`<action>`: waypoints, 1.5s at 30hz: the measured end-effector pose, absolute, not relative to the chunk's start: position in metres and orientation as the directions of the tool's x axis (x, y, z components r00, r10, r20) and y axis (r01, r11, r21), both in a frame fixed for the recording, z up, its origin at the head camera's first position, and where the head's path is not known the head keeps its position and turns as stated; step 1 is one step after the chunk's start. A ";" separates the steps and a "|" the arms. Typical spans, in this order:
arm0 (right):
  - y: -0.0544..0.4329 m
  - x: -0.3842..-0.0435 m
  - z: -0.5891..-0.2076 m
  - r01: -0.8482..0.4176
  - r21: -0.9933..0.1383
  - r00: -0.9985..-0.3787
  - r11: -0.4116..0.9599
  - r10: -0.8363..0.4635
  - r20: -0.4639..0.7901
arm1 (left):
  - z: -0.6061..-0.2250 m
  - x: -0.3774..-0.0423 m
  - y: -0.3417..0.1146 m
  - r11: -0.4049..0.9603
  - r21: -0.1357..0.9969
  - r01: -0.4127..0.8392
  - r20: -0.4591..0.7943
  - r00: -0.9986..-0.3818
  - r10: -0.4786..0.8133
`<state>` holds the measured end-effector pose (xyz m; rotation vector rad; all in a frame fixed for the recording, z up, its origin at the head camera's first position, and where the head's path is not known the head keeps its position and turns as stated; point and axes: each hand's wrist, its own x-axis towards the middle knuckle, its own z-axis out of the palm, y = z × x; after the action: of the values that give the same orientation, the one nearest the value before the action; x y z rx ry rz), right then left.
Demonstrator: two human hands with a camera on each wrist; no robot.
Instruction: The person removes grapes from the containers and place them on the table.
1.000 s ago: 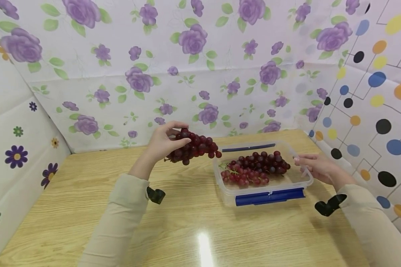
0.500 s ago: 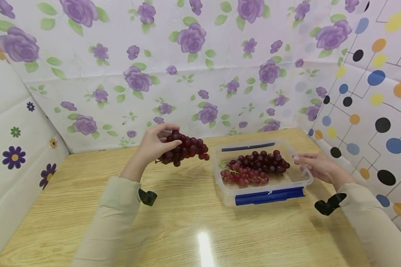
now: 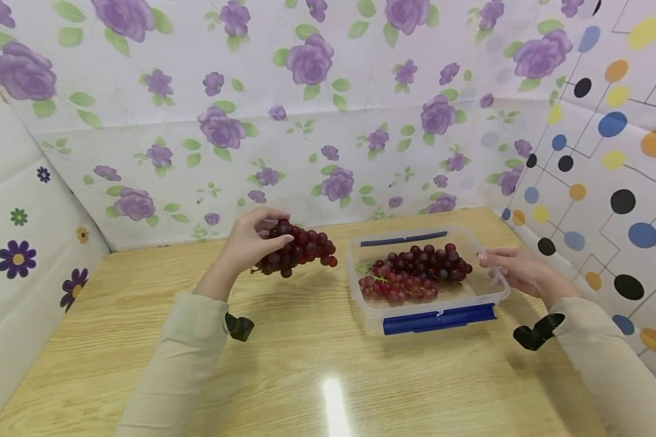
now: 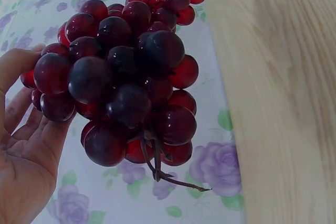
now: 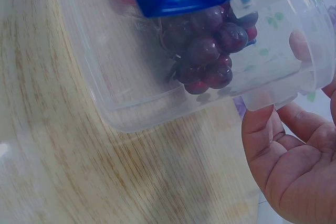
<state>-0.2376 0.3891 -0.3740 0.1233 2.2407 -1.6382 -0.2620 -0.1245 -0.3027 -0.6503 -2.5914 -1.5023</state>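
Note:
My left hand grips a bunch of dark red grapes above the table, left of a clear plastic food container. In the left wrist view the grapes fill the middle, and a thin brown stem sticks out below. My right hand pinches the container's right rim. Seen from the right wrist, the thumb lies against the outer wall, while a fingertip shows through the plastic. Inside the container lie a dark bunch of grapes and a lighter red bunch with green stems.
A blue locking flap hangs on the container's front side, with another blue strip at the back. The wooden table ends at a flowered sheet behind, and a dotted sheet stands to the right.
My left hand has moved left and slightly down with the bunch of grapes, away from the container. The right hand stays on the rim.

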 end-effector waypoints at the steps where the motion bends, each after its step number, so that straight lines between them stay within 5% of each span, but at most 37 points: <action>1: 0.389 -0.237 -0.374 0.278 -0.904 -0.931 0.325 -0.140 -0.336 | -0.304 -0.262 -0.124 0.428 0.815 0.391 0.266 -0.908 0.324; 19: 0.387 -0.238 -0.375 0.284 -0.897 -0.928 0.338 -0.136 -0.346 | -0.329 -0.266 -0.119 0.378 0.858 0.348 0.220 -0.914 0.342; 45: 0.386 -0.237 -0.371 0.316 -0.892 -0.922 0.325 -0.119 -0.370 | -0.344 -0.270 -0.138 0.480 0.813 0.331 0.155 -0.916 0.369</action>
<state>-0.2374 0.3860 -0.3714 0.1751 2.2279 -1.6254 -0.2698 -0.1377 -0.3437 -0.6481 -2.7377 -1.4884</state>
